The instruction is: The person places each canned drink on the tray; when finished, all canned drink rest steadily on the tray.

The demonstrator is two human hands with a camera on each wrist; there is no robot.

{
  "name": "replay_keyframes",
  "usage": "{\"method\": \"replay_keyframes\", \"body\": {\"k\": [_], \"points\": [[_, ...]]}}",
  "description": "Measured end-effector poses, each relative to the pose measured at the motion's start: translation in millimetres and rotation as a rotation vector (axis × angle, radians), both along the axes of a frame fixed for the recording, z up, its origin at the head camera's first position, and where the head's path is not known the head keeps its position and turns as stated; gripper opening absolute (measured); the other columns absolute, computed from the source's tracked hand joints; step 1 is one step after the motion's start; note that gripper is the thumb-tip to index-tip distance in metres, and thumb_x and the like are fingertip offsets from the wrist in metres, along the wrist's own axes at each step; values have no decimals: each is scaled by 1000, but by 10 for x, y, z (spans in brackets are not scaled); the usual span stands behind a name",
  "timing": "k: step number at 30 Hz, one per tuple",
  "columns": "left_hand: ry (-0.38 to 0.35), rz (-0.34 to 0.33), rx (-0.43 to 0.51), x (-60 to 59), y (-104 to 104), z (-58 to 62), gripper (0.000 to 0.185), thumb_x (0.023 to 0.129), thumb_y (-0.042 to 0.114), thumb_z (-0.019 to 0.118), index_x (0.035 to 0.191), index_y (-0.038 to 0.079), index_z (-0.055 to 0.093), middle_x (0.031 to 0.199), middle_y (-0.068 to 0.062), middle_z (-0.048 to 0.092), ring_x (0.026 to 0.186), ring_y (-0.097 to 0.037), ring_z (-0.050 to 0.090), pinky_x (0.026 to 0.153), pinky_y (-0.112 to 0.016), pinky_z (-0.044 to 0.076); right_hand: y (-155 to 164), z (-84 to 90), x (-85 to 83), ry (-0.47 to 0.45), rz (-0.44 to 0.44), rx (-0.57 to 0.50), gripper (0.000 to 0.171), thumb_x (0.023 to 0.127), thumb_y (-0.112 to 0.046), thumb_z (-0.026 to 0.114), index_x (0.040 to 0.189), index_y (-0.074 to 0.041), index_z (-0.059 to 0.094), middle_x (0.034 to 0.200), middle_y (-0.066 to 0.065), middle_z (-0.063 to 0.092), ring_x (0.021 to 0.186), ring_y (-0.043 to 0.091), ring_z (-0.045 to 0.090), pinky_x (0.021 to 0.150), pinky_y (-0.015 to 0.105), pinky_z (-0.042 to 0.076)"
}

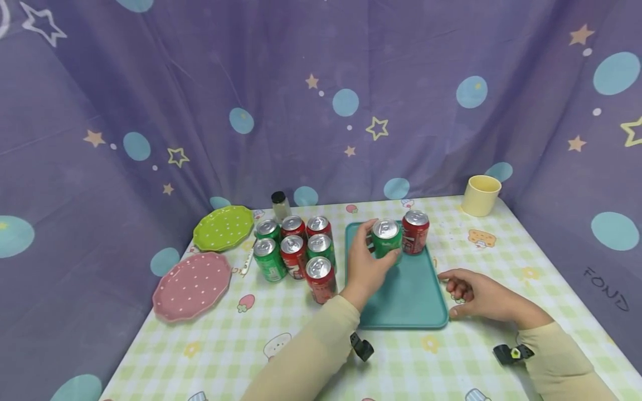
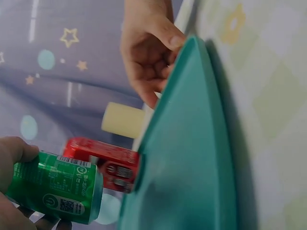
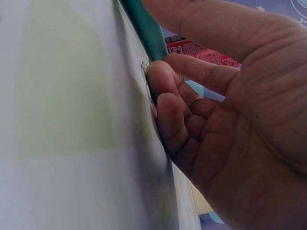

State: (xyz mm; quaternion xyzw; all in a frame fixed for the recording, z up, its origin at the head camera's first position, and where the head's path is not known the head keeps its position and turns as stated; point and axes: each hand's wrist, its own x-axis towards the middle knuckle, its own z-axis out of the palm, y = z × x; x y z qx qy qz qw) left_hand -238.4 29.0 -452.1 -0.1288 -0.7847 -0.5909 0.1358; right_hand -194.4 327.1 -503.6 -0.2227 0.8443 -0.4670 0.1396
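The left hand (image 1: pixel 365 267) has its fingers wrapped round a green can (image 1: pixel 387 240) over the twelve-o'clock end of the tray (image 1: pixel 411 301), the right hand (image 1: pixel 481 295) loosely curled by its four-o'clock edge, and I'd fear a drift toward three o'clock knocking over the neighbouring red can (image 1: pixel 415 234).

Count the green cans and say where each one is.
4. One green can in the left hand, over the tray; three left of the tray: one at back left, one at middle left, one at middle right. None seems fully hidden.
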Motion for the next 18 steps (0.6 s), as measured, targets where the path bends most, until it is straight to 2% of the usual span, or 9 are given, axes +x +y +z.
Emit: {"method": "replay_keyframes", "body": {"k": [5, 8, 12, 18], "points": [[-61, 50, -32, -115, 75, -106, 74, 84, 14, 89, 147, 28, 52, 139, 6, 58, 121, -16, 60, 102, -41, 53, -15, 22, 7, -18, -7, -7, 85, 79, -20, 94, 148, 3, 48, 109, 14, 56, 90, 22, 54, 69, 30, 49], [-97, 67, -56, -179, 118, -142, 75, 84, 15, 89, 148, 27, 51, 141, 5, 58, 123, -17, 59, 102, -39, 52, -28, 42, 18, -25, -11, -3, 85, 80, -20, 93, 148, 3, 48, 109, 14, 56, 91, 22, 53, 69, 30, 49], [-141, 87, -70, -265, 174, -157, 76, 85, 15, 88, 150, 26, 51, 143, 3, 57, 125, -19, 58, 103, -39, 50, -32, 48, 25, -28, -14, 1, 85, 80, -20, 93, 148, 3, 49, 109, 14, 56, 91, 22, 53, 70, 30, 49], [-163, 121, -58, -393, 256, -164, 75, 86, 11, 87, 149, 26, 51, 143, -1, 58, 127, -21, 58, 105, -40, 49, -26, 40, 20, -33, -23, 9, 86, 79, -22, 94, 148, 2, 49, 110, 13, 56, 92, 22, 53, 70, 30, 49]]}}
